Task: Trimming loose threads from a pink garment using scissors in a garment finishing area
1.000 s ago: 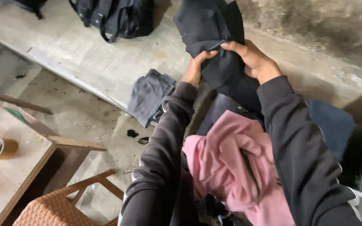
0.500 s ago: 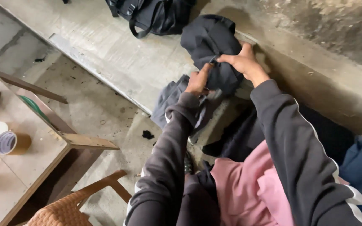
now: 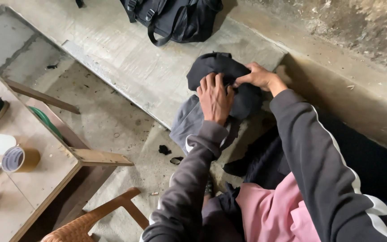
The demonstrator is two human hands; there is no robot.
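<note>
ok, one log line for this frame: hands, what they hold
left hand: pressing black garment | right hand: gripping it | under: grey garment, concrete ledge

You have no packages, labels, signs or screens in view here, only bare concrete, cloth and a wooden table.

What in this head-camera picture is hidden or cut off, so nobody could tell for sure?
- Dark folded garment: the left hand and right hand cover its middle.
- Grey cloth: partly under that garment and the left sleeve.
- Black backpack: its top is cut by the upper edge.
- Pink garment: cut by the lower edge.
- Wooden table: the left edge cuts it.
</note>
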